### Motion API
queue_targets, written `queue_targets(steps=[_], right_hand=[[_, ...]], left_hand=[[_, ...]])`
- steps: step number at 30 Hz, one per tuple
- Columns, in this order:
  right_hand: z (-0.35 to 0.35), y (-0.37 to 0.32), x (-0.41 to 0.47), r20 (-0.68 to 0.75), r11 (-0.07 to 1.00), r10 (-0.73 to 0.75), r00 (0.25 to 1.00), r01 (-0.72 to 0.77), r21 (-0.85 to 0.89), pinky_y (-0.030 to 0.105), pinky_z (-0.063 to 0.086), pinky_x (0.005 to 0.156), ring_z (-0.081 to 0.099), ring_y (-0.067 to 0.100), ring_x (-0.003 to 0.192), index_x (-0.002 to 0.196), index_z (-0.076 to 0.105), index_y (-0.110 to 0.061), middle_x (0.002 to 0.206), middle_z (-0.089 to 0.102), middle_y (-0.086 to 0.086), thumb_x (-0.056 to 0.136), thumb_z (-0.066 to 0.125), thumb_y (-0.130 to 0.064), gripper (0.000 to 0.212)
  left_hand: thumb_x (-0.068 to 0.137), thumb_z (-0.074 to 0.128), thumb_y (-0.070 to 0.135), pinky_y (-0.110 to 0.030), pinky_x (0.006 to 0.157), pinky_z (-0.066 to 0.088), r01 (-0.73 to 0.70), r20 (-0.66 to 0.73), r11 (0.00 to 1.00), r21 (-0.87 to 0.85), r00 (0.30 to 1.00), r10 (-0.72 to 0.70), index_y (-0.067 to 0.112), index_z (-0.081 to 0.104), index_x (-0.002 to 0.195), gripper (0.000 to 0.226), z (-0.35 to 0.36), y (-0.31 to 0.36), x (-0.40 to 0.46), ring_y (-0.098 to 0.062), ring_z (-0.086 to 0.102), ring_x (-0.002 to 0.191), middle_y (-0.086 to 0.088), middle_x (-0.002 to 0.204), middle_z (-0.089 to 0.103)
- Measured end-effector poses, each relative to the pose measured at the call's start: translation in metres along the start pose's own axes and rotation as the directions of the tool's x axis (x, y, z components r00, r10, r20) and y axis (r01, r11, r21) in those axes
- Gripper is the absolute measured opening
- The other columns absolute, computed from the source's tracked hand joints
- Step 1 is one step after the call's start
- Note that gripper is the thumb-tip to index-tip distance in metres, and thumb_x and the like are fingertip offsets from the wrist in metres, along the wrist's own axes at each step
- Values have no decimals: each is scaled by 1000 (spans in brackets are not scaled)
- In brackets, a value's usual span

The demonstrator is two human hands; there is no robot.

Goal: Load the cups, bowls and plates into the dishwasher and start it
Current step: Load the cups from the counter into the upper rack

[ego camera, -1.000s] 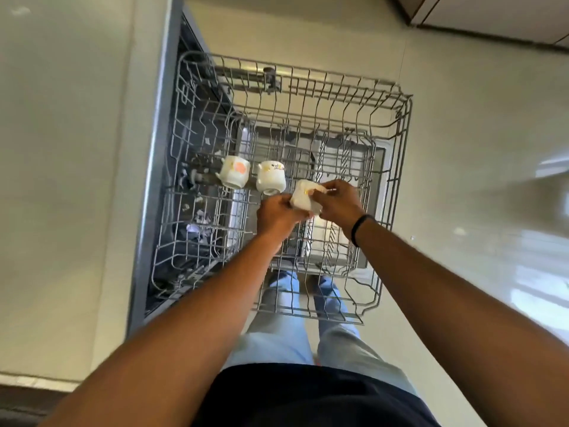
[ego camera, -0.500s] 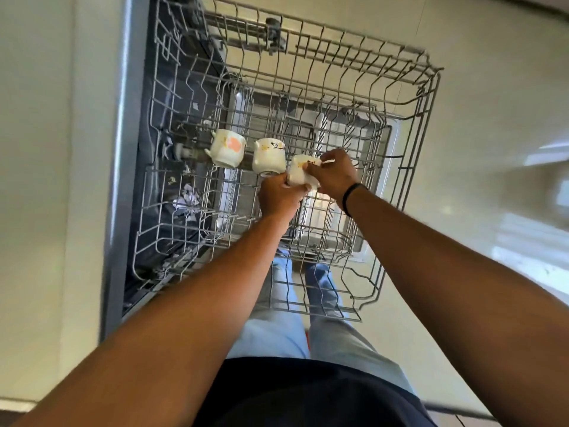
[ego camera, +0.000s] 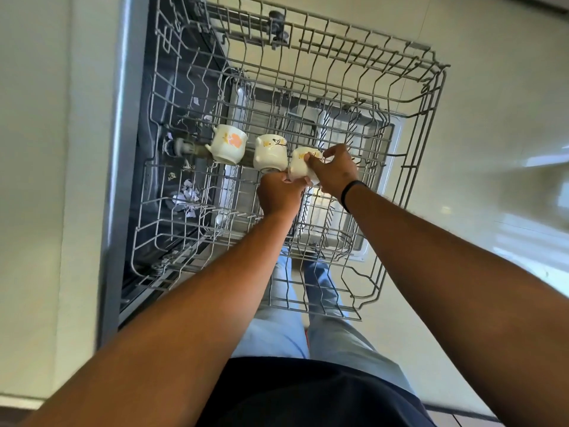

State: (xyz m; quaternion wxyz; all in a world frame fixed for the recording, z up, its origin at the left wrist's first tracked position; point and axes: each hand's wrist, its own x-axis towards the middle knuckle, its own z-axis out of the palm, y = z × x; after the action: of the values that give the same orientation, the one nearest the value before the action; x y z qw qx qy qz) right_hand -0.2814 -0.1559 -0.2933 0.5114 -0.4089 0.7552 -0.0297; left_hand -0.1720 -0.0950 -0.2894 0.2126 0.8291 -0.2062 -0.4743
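Observation:
The grey wire upper rack [ego camera: 409, 97] of the dishwasher is pulled out below me. Two white cups with orange and yellow flower prints sit in a row on it: one [ego camera: 229, 144] at the left, one [ego camera: 270, 153] beside it. A third white cup [ego camera: 300, 166] is at the right end of the row, held between both hands. My left hand [ego camera: 280, 194] grips it from below and my right hand [ego camera: 334, 169] holds its right side with fingers curled over it.
The open dishwasher tub [ego camera: 172, 124] and its grey front edge [ego camera: 118, 180] are at the left. The lowered door and lower rack [ego camera: 326, 232] show through the wires. My legs stand under the rack on a pale glossy floor [ego camera: 498, 149].
The view has drawn closer to the rack. Both hands have carried the third cup a little forward and set it close against the second cup.

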Motion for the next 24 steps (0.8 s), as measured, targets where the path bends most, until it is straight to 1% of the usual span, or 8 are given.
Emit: queue_targets(steps=[3,7,10,14,18,20,22,24], right_hand=[[3,3,-4,24,998,31,999,-32,51,50,60,81,69,26,84,115,45,-24,111,63,5,88,64,-56,46],[-2,7,-13,31,995,18,999,-21,100,52,58,87,68,30,98,128,43,-24,121,64,10,89,58,-59,54],[-13,7,-20,4,994,15,1000,-16,111,50,59,83,67,28,93,129,44,-25,116,65,11,90,56,-60,53],[-38,8,-33,-38,987,-10,999,16,160,48,57,80,64,24,87,127,49,-21,111,67,12,90,58,-59,54],[-75,6,-50,-88,977,-36,995,54,207,41,49,72,56,23,80,100,58,-26,108,70,11,86,59,-60,36],[-98,3,-63,-115,973,-59,992,82,216,38,46,72,54,23,78,86,58,-28,103,72,8,87,59,-57,29],[-121,1,-80,-147,960,-83,986,118,253,35,47,71,57,21,74,81,60,-25,93,72,5,93,60,-49,27],[-142,5,-97,-141,938,-92,986,133,320,36,46,70,58,18,70,79,64,-23,85,71,3,93,62,-46,27]], left_hand=[[69,86,40,-44,64,62,-29,-10,999,33,1000,30,12,77,86,33,-2,-1,-3,-23,73,67,0,78,76],[68,88,45,-43,65,62,-54,-28,996,67,998,56,11,77,84,39,-9,1,-8,-24,73,68,-3,77,76],[71,88,41,-38,72,61,-60,-18,996,62,998,61,10,77,95,41,-17,8,-15,-22,74,76,-6,87,78],[77,85,32,-41,74,61,-92,28,996,10,995,92,8,71,98,35,-37,11,-27,-21,72,77,-9,95,76],[83,79,28,-44,75,59,-153,95,988,-12,984,153,5,67,105,35,-73,13,-42,-37,71,89,-13,101,73],[86,76,26,-42,82,60,-213,109,977,10,971,211,4,67,109,33,-95,13,-56,-32,72,92,-12,107,72],[89,74,24,-42,88,60,-242,96,969,42,967,238,6,68,111,28,-119,10,-74,-21,71,94,-9,110,72],[91,73,22,-46,87,60,-221,50,974,45,975,218,8,68,114,27,-141,7,-96,-19,70,91,-7,109,72]])
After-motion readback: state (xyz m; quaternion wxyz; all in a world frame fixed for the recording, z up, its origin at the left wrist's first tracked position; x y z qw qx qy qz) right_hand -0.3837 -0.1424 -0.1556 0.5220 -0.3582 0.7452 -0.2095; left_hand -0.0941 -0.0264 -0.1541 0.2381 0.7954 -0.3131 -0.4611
